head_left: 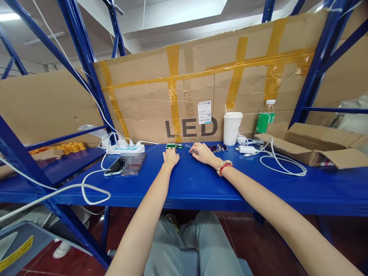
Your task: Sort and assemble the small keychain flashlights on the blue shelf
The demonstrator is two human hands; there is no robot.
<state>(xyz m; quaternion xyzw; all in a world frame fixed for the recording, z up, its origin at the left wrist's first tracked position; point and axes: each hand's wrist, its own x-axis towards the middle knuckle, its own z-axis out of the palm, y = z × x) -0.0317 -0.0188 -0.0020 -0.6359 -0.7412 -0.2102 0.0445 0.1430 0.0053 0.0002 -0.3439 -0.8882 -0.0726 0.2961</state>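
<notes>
My left hand [171, 157] lies on the blue tabletop with its fingers stretched forward. Its fingertips reach the front of a few small green-and-silver pieces [174, 146], too small to name. To the right, my right hand [203, 152] is curled low over the table. A small dark, shiny piece [194, 151] shows at its fingers, its kind unclear. Just past that hand lies a row of several small dark, purple and silver pieces [220, 148]. A small pale loop [188, 145] rests between the two hands. A beaded bracelet [224, 167] circles my right wrist.
White paper cup [232, 128] with a straw and a green-labelled bottle [265, 118] stand at the back right. White cables with an adapter [247, 150] and an open cardboard box [310, 143] lie further right. Leftward are a power strip [126, 149] and a phone [113, 168].
</notes>
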